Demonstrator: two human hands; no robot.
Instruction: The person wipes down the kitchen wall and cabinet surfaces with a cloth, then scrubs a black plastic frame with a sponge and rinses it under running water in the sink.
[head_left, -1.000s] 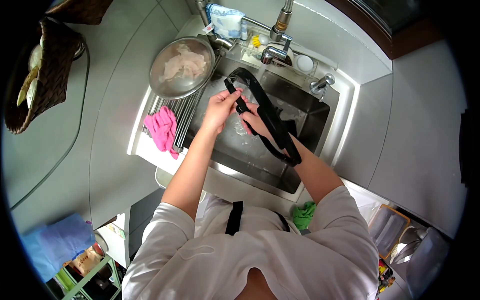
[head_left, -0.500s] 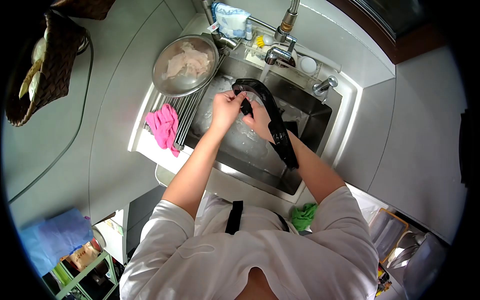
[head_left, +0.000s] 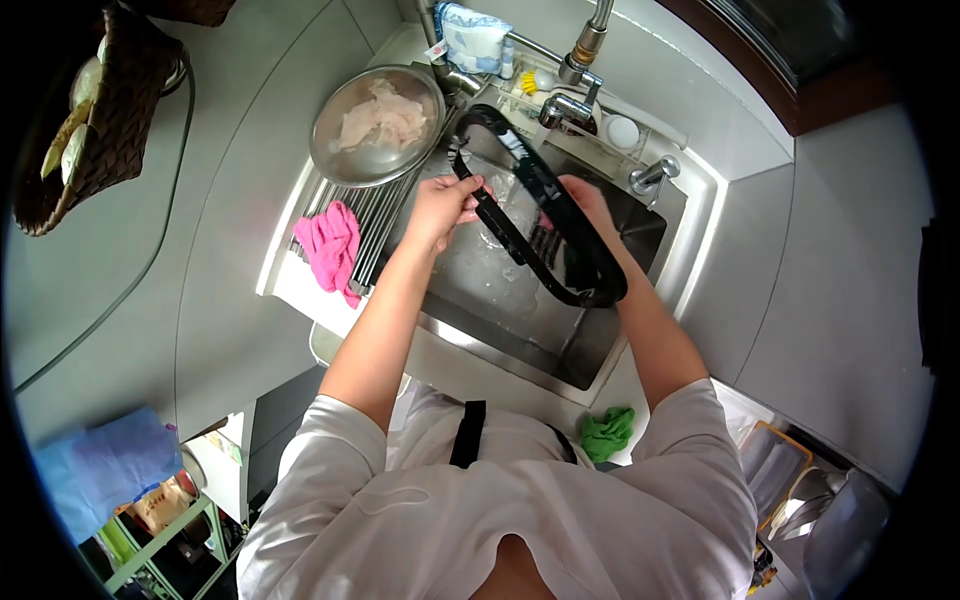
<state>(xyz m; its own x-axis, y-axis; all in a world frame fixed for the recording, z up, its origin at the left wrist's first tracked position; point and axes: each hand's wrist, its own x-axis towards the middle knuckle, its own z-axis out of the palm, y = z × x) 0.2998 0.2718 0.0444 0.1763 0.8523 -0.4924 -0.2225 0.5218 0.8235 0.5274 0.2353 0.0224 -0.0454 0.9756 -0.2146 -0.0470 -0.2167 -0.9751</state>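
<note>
A black, oblong ring-shaped frame is held tilted above the stainless steel sink. It looks wet and glossy, with an open middle. My left hand pinches the frame's thinner near side between thumb and fingers. My right hand is behind the wider far side, gripping it, with most of its fingers hidden by the frame. Suds and water lie on the sink floor beneath. The faucet stands just beyond the frame.
A metal bowl with pale raw meat rests on the drying rack at left. Beside it lies a pink cloth. A caddy with a yellow brush sits behind the sink, a dispenser at right. A green cloth is near my waist.
The frame has turned so that its open middle shows. My right hand has moved right, from inside the loop to its far side, and my left hand has shifted slightly left.
</note>
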